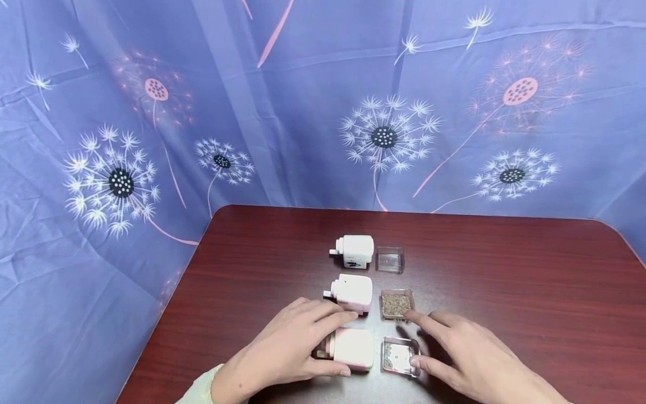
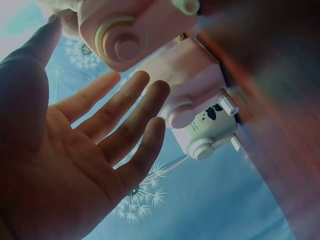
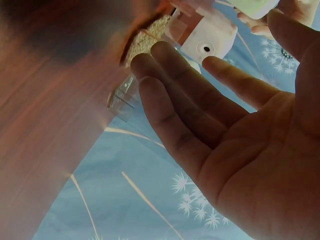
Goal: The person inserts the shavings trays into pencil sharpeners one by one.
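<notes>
Three crank pencil sharpeners lie in a column: a white one with a black marking [image 1: 357,251] farthest, a pinkish-white one [image 1: 353,292] in the middle, a pale one [image 1: 354,349] nearest. My left hand [image 1: 298,342] lies spread about the nearest sharpener, its thumb on the near side and its fingers on the far side. My right hand [image 1: 469,350] has its index fingertip at the clear shavings tray [image 1: 397,320] full of brown shavings. Its thumb touches the nearest clear tray [image 1: 400,373], which has a whitish middle and some bits inside. Neither hand's fingers are curled round anything.
A third clear tray [image 1: 391,251] stands beside the farthest sharpener, with no shavings visible in it. The dark red wooden table [image 1: 530,269] has rounded back corners. Behind and to the left hangs a blue dandelion-print cloth [image 1: 303,140].
</notes>
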`<state>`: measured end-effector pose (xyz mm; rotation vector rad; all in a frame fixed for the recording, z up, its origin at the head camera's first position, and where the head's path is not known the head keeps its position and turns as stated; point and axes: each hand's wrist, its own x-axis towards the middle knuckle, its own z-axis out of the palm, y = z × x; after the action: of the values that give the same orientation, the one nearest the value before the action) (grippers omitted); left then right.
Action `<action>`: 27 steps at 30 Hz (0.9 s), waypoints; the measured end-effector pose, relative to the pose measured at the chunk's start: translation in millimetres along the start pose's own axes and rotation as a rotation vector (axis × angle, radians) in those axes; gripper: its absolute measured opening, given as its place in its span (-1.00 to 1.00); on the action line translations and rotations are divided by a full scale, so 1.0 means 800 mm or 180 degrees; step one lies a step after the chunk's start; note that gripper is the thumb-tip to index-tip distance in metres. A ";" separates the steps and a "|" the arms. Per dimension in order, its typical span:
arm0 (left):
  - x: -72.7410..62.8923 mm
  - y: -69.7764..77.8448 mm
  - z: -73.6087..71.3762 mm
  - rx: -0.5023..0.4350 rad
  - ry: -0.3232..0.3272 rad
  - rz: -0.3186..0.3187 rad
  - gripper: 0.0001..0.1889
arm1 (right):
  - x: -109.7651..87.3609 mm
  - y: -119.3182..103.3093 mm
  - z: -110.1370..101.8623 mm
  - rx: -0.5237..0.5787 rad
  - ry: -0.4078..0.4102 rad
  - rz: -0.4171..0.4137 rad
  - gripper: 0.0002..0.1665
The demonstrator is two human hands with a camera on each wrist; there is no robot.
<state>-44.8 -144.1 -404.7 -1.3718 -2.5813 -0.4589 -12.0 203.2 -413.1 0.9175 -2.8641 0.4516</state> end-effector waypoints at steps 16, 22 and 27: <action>0.000 0.001 0.010 -0.0057 -0.0196 -0.0003 -0.35 | 0.003 -0.002 0.011 0.0176 -0.0553 0.0031 -0.03; 0.000 0.000 0.012 -0.0056 -0.0200 -0.0009 -0.35 | 0.005 -0.001 0.018 0.0274 -0.0474 -0.0051 -0.17; -0.001 0.001 0.013 -0.0092 -0.0202 -0.0014 -0.34 | 0.008 -0.001 0.022 0.0503 -0.0550 -0.0015 -0.39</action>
<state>-44.0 -141.0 -414.8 -1.4126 -2.6385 -0.4623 -16.8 193.5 -428.2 1.0359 -3.0151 0.6361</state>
